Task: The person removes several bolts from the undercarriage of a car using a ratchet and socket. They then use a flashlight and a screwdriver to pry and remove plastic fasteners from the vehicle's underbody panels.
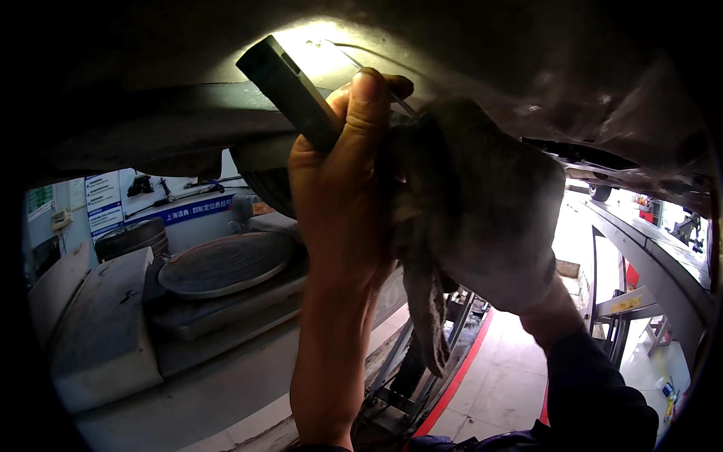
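Bare and raised in the middle, my left hand is closed around a dark, slab-shaped work light. A bright patch lights the vehicle's underside above it. A thin metal shaft, like a screwdriver's, runs from the lit patch down past my left thumb. Its lower end goes in at my right hand, which wears a grey work glove and is closed around it; any handle is hidden. Between the hands, a strip of grey cloth hangs down; I cannot tell which hand holds it.
The vehicle body hangs low overhead. At left, a lift platform carries a round turning plate, with part of a tyre behind it. Another lift rail runs along the right. Below are a scissor mechanism and a red floor line.
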### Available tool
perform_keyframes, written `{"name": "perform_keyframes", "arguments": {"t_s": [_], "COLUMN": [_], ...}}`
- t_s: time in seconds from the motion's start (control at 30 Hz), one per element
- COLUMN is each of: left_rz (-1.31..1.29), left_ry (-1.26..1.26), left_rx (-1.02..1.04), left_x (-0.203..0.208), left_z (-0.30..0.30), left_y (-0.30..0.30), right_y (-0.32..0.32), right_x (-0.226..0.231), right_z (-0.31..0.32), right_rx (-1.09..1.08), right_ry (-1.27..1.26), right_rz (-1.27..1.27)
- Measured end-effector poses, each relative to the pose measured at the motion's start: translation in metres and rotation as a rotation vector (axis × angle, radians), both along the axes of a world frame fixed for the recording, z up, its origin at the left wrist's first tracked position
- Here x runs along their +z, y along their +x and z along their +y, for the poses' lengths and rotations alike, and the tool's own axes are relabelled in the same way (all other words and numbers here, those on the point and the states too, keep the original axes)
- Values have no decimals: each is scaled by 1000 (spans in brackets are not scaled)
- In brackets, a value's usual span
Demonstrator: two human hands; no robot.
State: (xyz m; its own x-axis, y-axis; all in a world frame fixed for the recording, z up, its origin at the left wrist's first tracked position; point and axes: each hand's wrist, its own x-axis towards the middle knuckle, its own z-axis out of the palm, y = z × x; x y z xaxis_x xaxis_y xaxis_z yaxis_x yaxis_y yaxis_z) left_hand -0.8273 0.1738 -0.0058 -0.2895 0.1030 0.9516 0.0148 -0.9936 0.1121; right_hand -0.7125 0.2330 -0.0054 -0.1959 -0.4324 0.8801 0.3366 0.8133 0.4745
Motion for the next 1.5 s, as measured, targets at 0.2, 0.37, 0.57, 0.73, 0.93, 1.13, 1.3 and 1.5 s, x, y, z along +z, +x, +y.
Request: {"name": "perform_keyframes", "arguments": {"t_s": [0.2, 0.37, 0.57, 0.73, 0.93, 1.13, 1.3, 1.5], "left_rz": [12, -135, -47, -73, -94, -149, -24, 1], "left_ry": [69, 80, -30, -131, -210, -177, -246, -251], "left_rx": [-5, 235, 575, 678, 424, 358, 535, 1077], "left_x": [6, 4, 7, 1, 3, 9, 13, 12], "left_z": [2, 4, -10, -41, -43, -49, -61, -80], "left_y": [5, 2, -10, 4, 11, 18, -20, -8], "right_y": [11, -3, -57, -54, -23, -17, -62, -98], "right_x": [21, 25, 38, 7, -10, -14, -8, -15], "right_z": [5, 8, 63, 48, 36, 10, -15, -35], "right_rx": [-37, 522, 809, 925, 787, 738, 1096, 1908], "right_ry": [150, -330, 323, -55, -174, -98, -145, -882], "right_rz": [-97, -395, -225, -302, -249, -170, -270, -637]}}
